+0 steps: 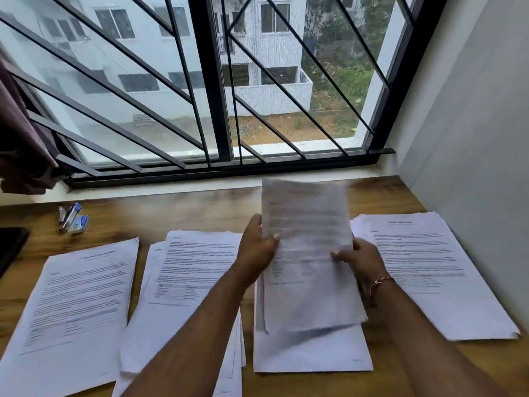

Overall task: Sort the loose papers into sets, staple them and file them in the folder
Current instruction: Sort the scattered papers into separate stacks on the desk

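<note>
Pinching the side edges of a blurred set of papers (309, 253), the left hand (259, 245) and right hand (360, 259) form a two-sided grip, standing it on end over a flat sheet (312, 353), probably to square it for stapling. Beside it on the desk (200, 207) lie the left pile (71, 305), middle pile (189, 276) and right pile (429, 267). The stapler (71, 217) sits far left. No folder is identifiable.

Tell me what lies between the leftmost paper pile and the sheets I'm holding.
A second pile of printed papers lies there, shown in the head view.
</note>
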